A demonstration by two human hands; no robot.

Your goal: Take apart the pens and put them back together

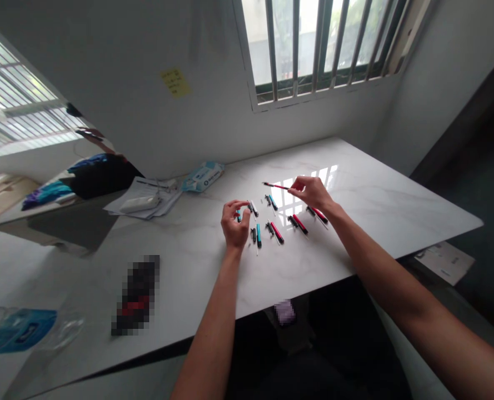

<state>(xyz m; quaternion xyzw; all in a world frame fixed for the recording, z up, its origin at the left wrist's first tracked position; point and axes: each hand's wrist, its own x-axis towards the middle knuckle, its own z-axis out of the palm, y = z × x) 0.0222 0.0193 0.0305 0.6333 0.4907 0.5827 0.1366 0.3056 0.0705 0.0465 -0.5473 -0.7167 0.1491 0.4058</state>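
Observation:
My right hand [312, 191] pinches one end of a slim red pen [278, 185], holding it just above the table with its dark end pointing left. My left hand [235, 225] is at the left edge of the pen parts, thumb and forefinger curved and apart. A blue barrel [238, 215] shows between those fingers, apparently lying on the table. Close by lie a white barrel [254, 208], blue barrels [259, 235] and red barrels [277, 232], several with black caps [253, 234] and thin white refills beside them. Another red barrel [320, 215] is below my right wrist.
A blue-and-white wipes pack [203, 176] and papers [146, 197] lie by the wall. Left on the marbled table [180, 278] are a blurred dark object [136, 294] and a clear bottle with a blue label [19, 330]. A barred window [313, 50] is above.

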